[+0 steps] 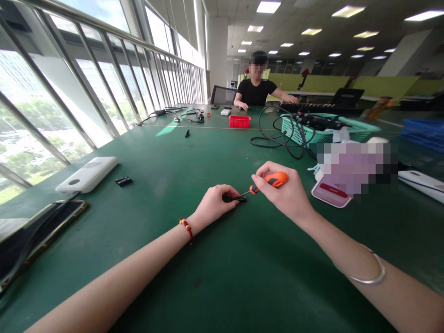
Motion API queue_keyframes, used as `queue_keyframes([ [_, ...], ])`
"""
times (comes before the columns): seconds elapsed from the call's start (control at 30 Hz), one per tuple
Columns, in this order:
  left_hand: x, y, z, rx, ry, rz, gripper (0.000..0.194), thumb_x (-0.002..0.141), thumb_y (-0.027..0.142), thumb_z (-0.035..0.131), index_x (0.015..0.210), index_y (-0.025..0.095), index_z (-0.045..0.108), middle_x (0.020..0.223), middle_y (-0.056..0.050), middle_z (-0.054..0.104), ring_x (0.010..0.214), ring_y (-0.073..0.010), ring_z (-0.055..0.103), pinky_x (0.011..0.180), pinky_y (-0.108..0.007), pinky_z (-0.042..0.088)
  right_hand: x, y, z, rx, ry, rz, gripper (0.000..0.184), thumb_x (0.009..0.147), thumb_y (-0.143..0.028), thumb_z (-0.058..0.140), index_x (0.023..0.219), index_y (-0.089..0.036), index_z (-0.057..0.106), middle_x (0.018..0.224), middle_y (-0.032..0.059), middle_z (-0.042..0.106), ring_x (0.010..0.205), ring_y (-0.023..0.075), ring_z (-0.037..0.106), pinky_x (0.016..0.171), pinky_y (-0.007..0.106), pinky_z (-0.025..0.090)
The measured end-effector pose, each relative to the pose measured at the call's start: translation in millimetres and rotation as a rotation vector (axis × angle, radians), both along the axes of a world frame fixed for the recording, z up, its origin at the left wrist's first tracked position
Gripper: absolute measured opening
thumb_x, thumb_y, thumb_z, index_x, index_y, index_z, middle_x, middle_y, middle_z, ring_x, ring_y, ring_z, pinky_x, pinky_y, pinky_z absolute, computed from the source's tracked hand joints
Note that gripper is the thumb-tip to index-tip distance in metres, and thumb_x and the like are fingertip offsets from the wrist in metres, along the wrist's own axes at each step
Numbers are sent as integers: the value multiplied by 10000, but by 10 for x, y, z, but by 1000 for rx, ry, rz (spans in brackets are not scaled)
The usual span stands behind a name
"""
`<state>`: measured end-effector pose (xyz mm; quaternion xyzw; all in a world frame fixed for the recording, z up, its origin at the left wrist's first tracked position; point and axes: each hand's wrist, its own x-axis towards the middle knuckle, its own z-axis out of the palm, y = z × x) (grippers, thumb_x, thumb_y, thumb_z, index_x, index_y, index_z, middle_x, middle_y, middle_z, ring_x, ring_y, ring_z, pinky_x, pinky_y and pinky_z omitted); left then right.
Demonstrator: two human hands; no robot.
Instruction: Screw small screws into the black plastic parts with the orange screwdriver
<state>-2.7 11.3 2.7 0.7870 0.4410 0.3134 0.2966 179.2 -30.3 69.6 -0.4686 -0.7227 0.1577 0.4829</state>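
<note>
My left hand (222, 201) pinches a small black part (242, 199) against the green table (194, 286); its fingers hide most of the part. In my right hand (282, 189) is a screwdriver (276, 179) with an orange and dark grey handle, gripped between thumb and fingers. Its thin shaft slants down to the left, and the tip is at the black part, though whether it touches I cannot tell. Another small black piece (124, 181) lies on the table to the left of my left hand.
On the left lie a white power bank (88, 175) and a dark phone (45, 236) with a cable. Farther off are a red tray (239, 121), a teal basket (294, 132) of cables and a seated person (258, 92). A blurred pinkish pouch (331, 193) lies to the right.
</note>
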Motion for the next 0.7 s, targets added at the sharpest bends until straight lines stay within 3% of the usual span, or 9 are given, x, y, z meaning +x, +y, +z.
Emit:
queue_keyframes([
  [0.23, 10, 6, 4, 24, 12, 10, 124, 710, 197, 625, 815, 167, 683, 817, -16, 710, 750, -157, 640, 724, -266, 505, -25, -31, -1, -60, 25, 22, 110, 716, -261, 616, 774, -203, 544, 655, -36, 530, 543, 100, 451, 519, 227, 369],
  [0.47, 13, -10, 14, 3, 4, 5, 153, 708, 194, 634, 848, 171, 691, 857, -24, 714, 782, -156, 645, 759, -263, 515, 6, -38, 21, 65, 48, -38, 140, 732, -227, 577, 646, -209, 468, 586, -40, 478, 526, 100, 421, 526, 239, 347],
  [0.7, 10, -11, 17, -1, 11, -2, 157, 715, 231, 646, 850, 169, 695, 859, -27, 715, 787, -160, 648, 760, -269, 518, 15, -10, -5, 92, 48, -59, 151, 728, -218, 577, 633, -208, 461, 566, -43, 469, 523, 101, 415, 526, 240, 337],
])
